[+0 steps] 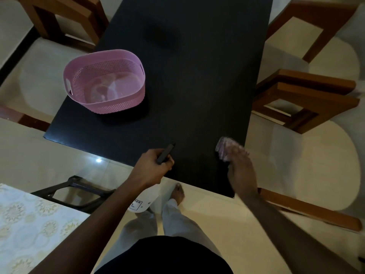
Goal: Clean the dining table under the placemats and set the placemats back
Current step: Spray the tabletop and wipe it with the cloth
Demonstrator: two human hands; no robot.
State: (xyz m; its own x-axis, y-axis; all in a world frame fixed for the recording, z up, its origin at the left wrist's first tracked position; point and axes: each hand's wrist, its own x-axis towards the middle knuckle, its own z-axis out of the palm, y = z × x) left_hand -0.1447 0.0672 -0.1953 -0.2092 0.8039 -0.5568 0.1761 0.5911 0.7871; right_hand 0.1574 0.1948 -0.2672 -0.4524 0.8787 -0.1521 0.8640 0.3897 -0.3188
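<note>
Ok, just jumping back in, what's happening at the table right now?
A person is wiping the dark table. The right grip presses a pink cloth onto it near the near right corner. The left grip holds a spray bottle at the near edge. A pink basket stands on the left side. No placemats show on the tabletop.

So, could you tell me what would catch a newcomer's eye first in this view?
Probably the pink basket, standing on the left part of the black table. Next, at the near edge, the left hand grips a spray bottle, while the blurred right hand rests on a pinkish cloth by the near right corner.
</note>
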